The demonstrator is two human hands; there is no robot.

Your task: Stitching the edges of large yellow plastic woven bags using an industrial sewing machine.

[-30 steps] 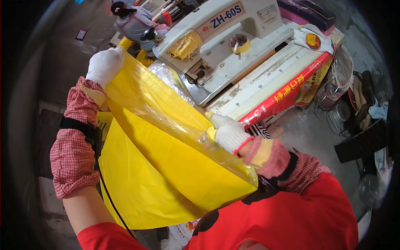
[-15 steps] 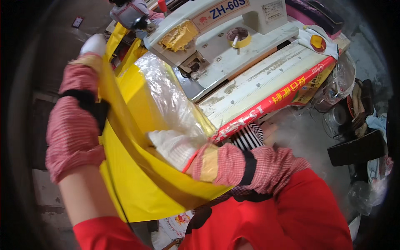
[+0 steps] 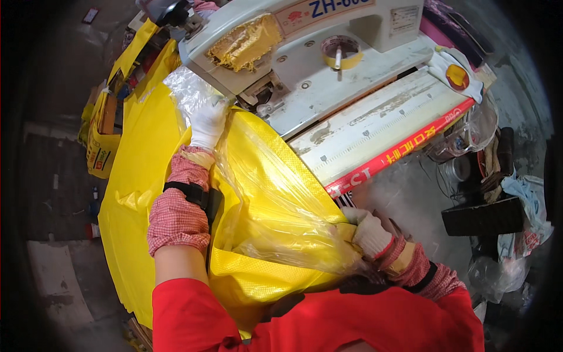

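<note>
Head view. A large yellow woven bag (image 3: 258, 276) with a clear plastic liner (image 3: 275, 205) inside it is shown held up between the person's body and a white sewing machine (image 3: 311, 64). The left hand (image 3: 206, 122), in a white glove, is seen at the far upper edge of the bag, just below the machine's head, with the fingers closed on the liner and bag rim. The right hand (image 3: 369, 233), also gloved, is shown at the near right corner of the bag, closed on the gathered liner and yellow edge. Checked red sleeve covers are worn on both forearms, each with a black strap. The bag's far side is draped against the machine's pale desk (image 3: 375, 129), which is edged by a red strip (image 3: 404, 154). A roll of yellow tape (image 3: 340, 51) is shown standing on the machine bed. More yellow bags (image 3: 102, 146) are seen stacked at the left, beside the dark floor.
</note>
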